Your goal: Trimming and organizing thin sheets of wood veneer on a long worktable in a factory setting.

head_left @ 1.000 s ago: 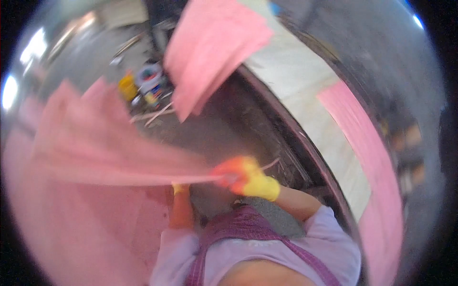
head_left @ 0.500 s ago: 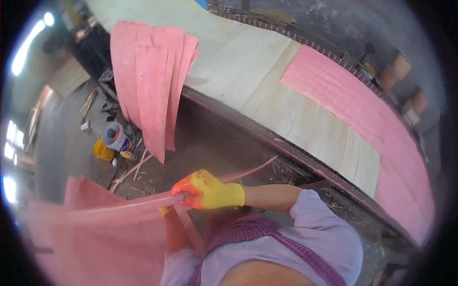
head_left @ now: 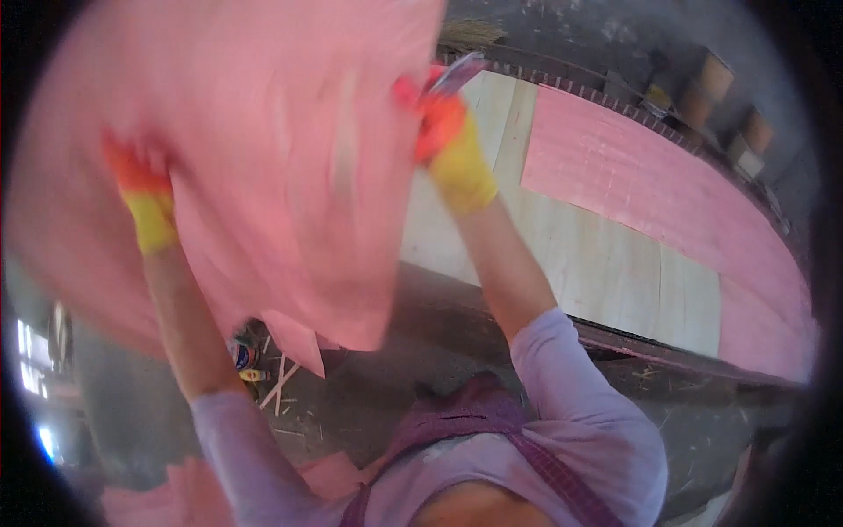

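A large pink veneer sheet [head_left: 263, 132] is raised in front of me, blurred by motion, and fills the upper left. My right hand [head_left: 448, 140], in a yellow and orange glove, is closed at the sheet's right edge. A flat greyish blade-like piece [head_left: 461, 72] sticks up from that hand; its kind is unclear. My left hand [head_left: 145, 189], gloved alike, grips the sheet's left part, where the fabric-like surface bunches; its fingertips are smeared. Below the raised sheet hangs a pink veneer corner [head_left: 294, 341]. More pink sheets [head_left: 176, 496] lie at the lower left.
A long workbench bears pale wood veneer [head_left: 606, 255] with pink veneer [head_left: 650, 184] along its far side. Wood scraps [head_left: 279, 386] and a partly hidden container [head_left: 244, 354] are on the floor. Boxes [head_left: 707, 83] stand beyond the bench at the right.
Both hands have moved up and apart from low in front of me. A pink sheet has been lifted and now covers the bench's left part and the hanging pink stack.
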Demonstrator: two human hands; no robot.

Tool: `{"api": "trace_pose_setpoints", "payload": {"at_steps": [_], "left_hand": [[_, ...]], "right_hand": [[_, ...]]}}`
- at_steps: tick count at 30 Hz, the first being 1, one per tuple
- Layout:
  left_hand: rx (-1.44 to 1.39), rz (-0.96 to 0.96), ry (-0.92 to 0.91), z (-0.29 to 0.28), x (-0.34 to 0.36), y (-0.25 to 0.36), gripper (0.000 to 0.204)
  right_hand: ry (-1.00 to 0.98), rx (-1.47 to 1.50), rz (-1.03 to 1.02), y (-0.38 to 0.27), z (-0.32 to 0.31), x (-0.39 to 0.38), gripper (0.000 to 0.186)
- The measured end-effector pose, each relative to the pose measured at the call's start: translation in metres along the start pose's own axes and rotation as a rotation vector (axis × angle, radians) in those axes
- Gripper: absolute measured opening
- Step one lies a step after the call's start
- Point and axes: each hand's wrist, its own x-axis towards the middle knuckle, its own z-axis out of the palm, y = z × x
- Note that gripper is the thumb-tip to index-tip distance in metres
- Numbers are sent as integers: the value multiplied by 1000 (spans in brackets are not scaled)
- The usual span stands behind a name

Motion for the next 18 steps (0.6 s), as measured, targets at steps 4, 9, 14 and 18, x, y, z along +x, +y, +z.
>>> {"api": "trace_pose_setpoints", "payload": {"at_steps": [4,9,14,18], "left_hand": [[-574,-44,-838,168,60,49,57],[-272,-63,-1611,229,-2,-70,44],[22,-763,-1230,197,-29,-245,46],[-389,-1016,-540,252,-58,-391,62]], "right_hand": [[23,301,-138,17,-98,146,22],[127,490,-138,65,-191,240,20],[506,652,-234,201,-195,257,16],[607,562,5,323,-326,202,32]]}}
